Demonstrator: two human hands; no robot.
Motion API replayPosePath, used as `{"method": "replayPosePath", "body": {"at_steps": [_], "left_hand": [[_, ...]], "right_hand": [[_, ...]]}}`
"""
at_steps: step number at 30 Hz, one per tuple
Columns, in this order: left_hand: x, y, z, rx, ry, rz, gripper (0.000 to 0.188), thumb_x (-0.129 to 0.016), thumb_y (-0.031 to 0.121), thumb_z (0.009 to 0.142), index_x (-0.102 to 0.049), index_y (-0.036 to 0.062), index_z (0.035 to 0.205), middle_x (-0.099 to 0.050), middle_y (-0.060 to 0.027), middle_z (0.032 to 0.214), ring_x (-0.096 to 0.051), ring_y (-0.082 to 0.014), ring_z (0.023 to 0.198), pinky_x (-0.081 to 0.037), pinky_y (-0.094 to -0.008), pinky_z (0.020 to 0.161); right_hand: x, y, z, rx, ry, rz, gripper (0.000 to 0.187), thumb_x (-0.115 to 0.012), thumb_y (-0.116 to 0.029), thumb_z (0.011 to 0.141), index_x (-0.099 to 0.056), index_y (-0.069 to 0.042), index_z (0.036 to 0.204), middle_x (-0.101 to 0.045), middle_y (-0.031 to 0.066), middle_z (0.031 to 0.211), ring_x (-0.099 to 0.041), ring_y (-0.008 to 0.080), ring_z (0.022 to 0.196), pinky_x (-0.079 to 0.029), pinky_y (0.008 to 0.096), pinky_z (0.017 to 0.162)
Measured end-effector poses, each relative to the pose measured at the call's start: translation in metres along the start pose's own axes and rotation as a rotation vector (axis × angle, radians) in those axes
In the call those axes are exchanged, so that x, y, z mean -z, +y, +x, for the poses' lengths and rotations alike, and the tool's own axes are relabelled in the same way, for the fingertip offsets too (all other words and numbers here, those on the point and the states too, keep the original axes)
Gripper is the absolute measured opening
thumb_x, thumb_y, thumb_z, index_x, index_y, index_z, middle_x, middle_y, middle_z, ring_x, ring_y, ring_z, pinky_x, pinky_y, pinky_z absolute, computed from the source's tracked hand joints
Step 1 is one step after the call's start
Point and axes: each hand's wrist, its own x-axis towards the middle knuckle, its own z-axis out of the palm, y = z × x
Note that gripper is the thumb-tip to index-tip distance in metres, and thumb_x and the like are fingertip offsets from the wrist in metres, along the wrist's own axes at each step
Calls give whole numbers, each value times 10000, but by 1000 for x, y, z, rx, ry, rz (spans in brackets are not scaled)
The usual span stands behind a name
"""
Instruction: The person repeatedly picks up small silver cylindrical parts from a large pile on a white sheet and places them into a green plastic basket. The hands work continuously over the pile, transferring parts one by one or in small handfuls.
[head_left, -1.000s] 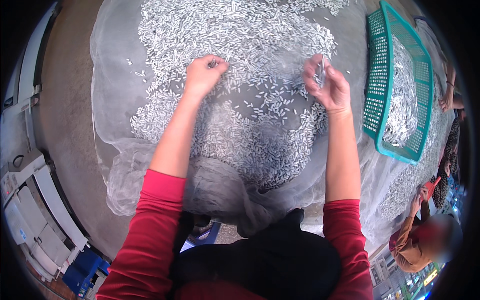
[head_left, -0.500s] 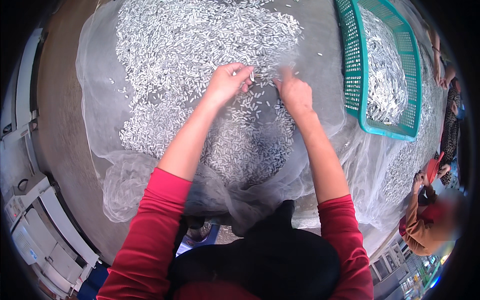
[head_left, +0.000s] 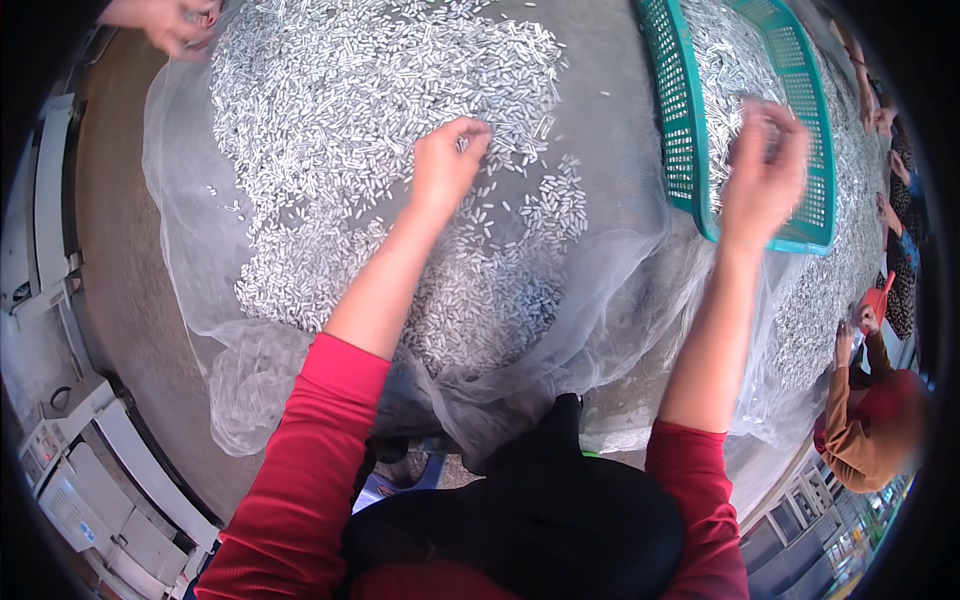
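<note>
A wide heap of small silvery rod-shaped pieces lies spread over a sheet of sheer white netting. Over the heap's middle, my left hand has thumb and fingertips drawn together; whatever is between them is too small to make out. My right hand hangs over the near part of a green plastic basket, its fingers curled and smeared by motion. Inside that basket is a pile of shiny silver pieces, longer-looking than those on the netting. Whether my right hand holds any cannot be seen.
At the top left another person's hand reaches in by the heap's edge. More silvery pieces cover the surface beyond the basket, where co-workers' hands and a red scoop-like object show. Pale machinery stands at left.
My right hand has swung right from the heap to above the green basket. My left hand stays over the heap, fingers pinched. Another person's hand has appeared at the top left.
</note>
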Motion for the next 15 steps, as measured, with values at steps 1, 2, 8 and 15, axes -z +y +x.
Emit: {"method": "replayPosePath", "body": {"at_steps": [1, 2, 8, 15], "left_hand": [[-2, 0, 2, -113, 22, 87, 76, -645, 100, 830, -673, 56, 885, -677, -115, 859, -650, -230, 732, -500, -332, 668], [-4, 0, 3, -225, 46, 173, 92, -650, 100, 827, -674, 53, 902, -677, -119, 868, -649, -239, 733, -501, -333, 658], [-11, 1, 6, -326, -27, 544, 104, -641, 93, 812, -659, 37, 897, -661, -163, 888, -631, -352, 790, -513, -414, 721], [-3, 2, 11, -62, -87, 228, 120, -620, 121, 817, -651, 24, 880, -654, -112, 784, -642, -252, 660, -510, -353, 600]], "right_hand": [[14, 11, 19, -114, 36, -62, 270, -638, -255, 875, -586, -52, 1045, -629, 105, 987, -607, 203, 889, -478, 317, 750], [27, 22, 36, -180, 7, -218, 313, -641, -291, 872, -586, -50, 1064, -623, 127, 1029, -609, 209, 943, -477, 320, 780], [6, 28, 17, 372, -24, -548, 370, -662, -202, 816, -558, -86, 1152, -591, 149, 1094, -573, 336, 1018, -475, 410, 850], [-112, -9, -70, 54, -776, -318, 148, -658, -211, 782, -655, -103, 884, -649, 121, 923, -649, 334, 828, -516, 440, 718]]}}
